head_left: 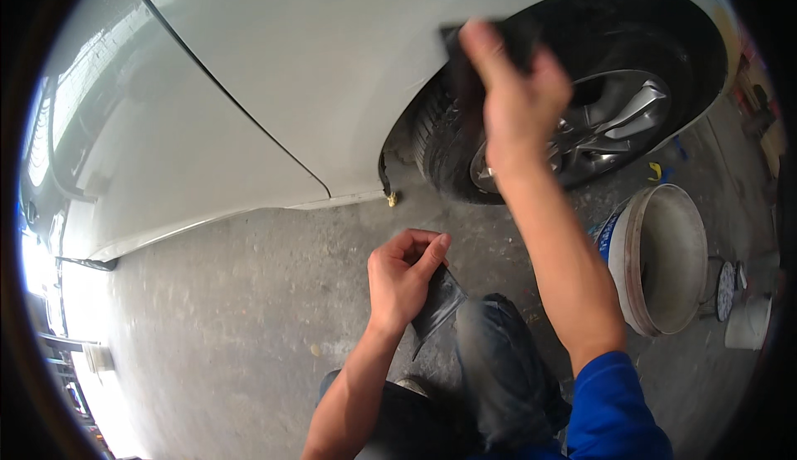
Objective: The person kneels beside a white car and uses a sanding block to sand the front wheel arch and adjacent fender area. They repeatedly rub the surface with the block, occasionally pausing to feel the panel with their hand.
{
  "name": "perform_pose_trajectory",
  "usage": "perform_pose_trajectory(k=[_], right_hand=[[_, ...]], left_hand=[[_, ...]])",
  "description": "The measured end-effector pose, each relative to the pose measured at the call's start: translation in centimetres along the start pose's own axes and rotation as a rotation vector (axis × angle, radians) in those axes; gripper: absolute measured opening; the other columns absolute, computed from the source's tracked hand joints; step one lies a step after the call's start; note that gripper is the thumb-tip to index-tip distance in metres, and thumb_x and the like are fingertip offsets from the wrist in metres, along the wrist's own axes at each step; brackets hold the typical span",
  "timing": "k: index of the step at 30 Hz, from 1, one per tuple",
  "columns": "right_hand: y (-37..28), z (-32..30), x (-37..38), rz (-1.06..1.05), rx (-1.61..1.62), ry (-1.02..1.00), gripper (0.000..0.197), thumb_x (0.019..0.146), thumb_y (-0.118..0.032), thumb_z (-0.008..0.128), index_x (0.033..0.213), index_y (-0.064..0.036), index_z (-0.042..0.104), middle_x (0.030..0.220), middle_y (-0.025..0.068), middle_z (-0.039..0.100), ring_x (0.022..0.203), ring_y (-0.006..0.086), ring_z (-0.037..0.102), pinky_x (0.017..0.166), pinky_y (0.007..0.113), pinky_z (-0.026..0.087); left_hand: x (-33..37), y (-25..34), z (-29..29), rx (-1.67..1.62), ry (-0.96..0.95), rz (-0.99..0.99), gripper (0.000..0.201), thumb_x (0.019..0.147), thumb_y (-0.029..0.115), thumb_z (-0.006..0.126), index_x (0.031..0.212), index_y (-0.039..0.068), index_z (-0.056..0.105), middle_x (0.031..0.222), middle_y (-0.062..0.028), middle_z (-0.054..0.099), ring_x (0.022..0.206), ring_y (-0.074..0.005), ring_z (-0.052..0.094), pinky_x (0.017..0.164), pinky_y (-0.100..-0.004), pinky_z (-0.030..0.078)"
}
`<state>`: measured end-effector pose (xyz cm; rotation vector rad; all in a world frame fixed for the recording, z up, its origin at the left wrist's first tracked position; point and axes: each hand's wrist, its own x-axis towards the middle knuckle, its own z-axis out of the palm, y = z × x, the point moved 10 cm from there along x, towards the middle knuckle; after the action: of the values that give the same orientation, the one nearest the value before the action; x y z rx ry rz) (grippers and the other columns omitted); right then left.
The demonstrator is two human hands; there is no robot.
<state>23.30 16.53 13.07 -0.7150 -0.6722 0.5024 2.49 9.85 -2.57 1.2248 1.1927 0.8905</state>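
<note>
My left hand (397, 284) is low in front of my knee, thumb and fingers closed on a thin dark grey sheet (438, 304) that looks like sandpaper. The sheet hangs down, pale smudges on its face. Higher up, my right hand (523, 107) is raised in front of the wheel arch, thumb upward, blurred by motion. Its fingers are wrapped round a flat black piece (469, 86), too smeared to name. Behind it is the pale car body panel (290, 70); whether the black piece touches the panel's edge I cannot tell.
The wheel (618, 132) sits in its arch at upper right. A whitish bucket (638, 269) lies tilted in view right of my forearm, a smaller white container (747, 325) beyond it. My knee (498, 352) is bent over the concrete floor (224, 310). A panel seam (224, 86) crosses the car.
</note>
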Motion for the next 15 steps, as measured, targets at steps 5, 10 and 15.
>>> perform_pose_trajectory(k=[5,10,15], right_hand=[[1.2,-1.3,-0.9,-0.201,-0.093,-0.032,0.027,0.085,-0.025,0.087,0.090,-0.0011,0.075,0.083,-0.0017,0.073,0.075,0.0053,0.062,0.070,0.023,0.049],[-1.4,-1.0,0.7,-0.118,-0.014,0.030,0.023,0.084,-0.020,0.087,0.092,-0.0014,0.075,0.083,-0.0002,0.074,0.074,0.0071,0.064,0.071,0.024,0.052],[0.4,-1.1,0.3,-0.104,-0.263,-0.157,0.024,0.084,-0.021,0.087,0.091,-0.0012,0.074,0.082,-0.0003,0.073,0.071,0.0063,0.063,0.068,0.023,0.051]], left_hand=[[0.5,0.4,0.5,0.058,-0.026,-0.011,0.027,0.094,0.024,0.077,0.095,-0.003,0.073,0.073,-0.0027,0.070,0.067,-0.0056,0.061,0.063,-0.0225,0.048],[0.0,0.5,0.2,0.001,-0.025,-0.015,0.023,0.095,0.020,0.077,0.095,-0.002,0.072,0.074,-0.0006,0.068,0.068,-0.0050,0.059,0.063,-0.0206,0.045],[-0.1,0.2,0.0,0.032,-0.026,-0.041,0.022,0.094,0.019,0.077,0.096,-0.002,0.072,0.075,-0.0009,0.068,0.068,-0.0055,0.060,0.064,-0.0209,0.046]])
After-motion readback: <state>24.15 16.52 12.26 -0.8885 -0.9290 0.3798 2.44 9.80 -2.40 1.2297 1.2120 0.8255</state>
